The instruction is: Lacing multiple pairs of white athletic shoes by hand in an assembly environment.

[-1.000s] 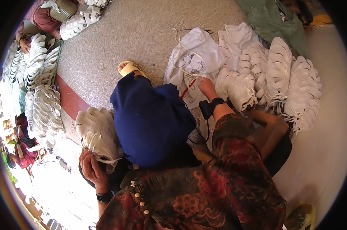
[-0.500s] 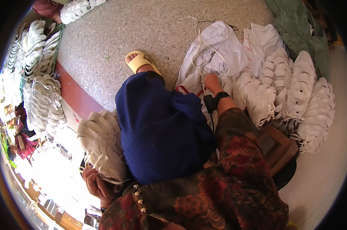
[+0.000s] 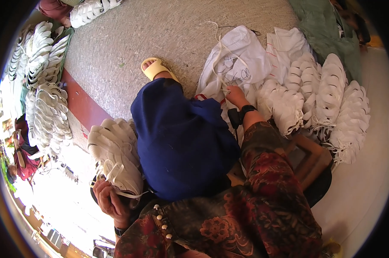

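A stack of white shoe uppers [image 3: 113,139] with loose laces lies at my left, beside the dark blue cloth [image 3: 181,142] over my lap. My left hand [image 3: 110,200] is closed at the near end of this stack, its fingers curled on the lowest upper by the laces. Farther off on the right, my right hand [image 3: 236,96] is closed at the mouth of a white sack [image 3: 241,51]. A pale cord [image 3: 220,51] trails across the sack and runs down to its fingertips, which look pinched on it.
More rows of white uppers [image 3: 332,94] lie right of the sack, near a green cloth [image 3: 327,38] and a brown wooden frame [image 3: 310,161]. Other stacks [image 3: 50,116] stand far left. My yellow sandal [image 3: 158,69] rests on the speckled floor. Another person's hand [image 3: 65,21] shows top left.
The view has shifted slightly. My left hand stays at the near end of the stack, its fingers a little more raised. My right hand remains closed by the sack's mouth.
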Action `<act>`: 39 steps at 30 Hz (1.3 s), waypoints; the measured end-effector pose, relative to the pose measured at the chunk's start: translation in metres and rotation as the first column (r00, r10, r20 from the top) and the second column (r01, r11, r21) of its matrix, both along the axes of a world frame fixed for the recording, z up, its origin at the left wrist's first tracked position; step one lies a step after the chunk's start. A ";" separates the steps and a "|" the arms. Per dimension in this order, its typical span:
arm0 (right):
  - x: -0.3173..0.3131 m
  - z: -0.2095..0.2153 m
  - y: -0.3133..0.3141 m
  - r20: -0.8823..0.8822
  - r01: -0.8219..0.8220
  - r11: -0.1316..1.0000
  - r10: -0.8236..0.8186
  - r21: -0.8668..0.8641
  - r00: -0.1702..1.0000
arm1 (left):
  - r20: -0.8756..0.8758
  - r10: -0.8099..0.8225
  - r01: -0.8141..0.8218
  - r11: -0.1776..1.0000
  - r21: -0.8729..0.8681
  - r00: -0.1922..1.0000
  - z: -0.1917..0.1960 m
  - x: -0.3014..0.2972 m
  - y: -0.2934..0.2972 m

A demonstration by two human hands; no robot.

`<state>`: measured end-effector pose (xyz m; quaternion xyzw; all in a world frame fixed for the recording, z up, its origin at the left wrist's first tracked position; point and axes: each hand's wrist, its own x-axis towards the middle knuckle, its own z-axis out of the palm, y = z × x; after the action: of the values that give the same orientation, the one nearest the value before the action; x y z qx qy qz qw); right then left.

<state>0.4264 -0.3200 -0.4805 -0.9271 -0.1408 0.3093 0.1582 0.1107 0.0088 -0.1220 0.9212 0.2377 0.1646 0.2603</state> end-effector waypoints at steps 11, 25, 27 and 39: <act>0.022 -0.029 0.008 0.174 0.055 0.996 -0.042 -0.070 0.984 | 0.023 -0.009 0.010 0.998 -0.054 1.000 -0.004 0.001 0.006; 0.014 0.350 0.191 -0.059 0.027 0.385 0.071 0.922 0.996 | 0.199 0.097 -0.086 0.994 -0.065 0.975 0.006 -0.003 -0.003; -0.063 0.429 0.220 0.058 -0.174 0.228 0.440 0.958 0.896 | 0.252 0.198 -0.187 0.980 -0.067 0.947 0.006 -0.009 0.000; -0.274 0.489 0.212 0.283 -0.346 -0.168 0.906 0.923 0.315 | 0.537 0.527 0.344 0.424 -0.838 0.659 0.066 -0.060 0.028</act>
<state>0.1528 -0.1077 0.0088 -0.3096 -0.7036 0.4240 0.4788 0.0510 0.0369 -0.0556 0.4596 0.2139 0.3873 0.7701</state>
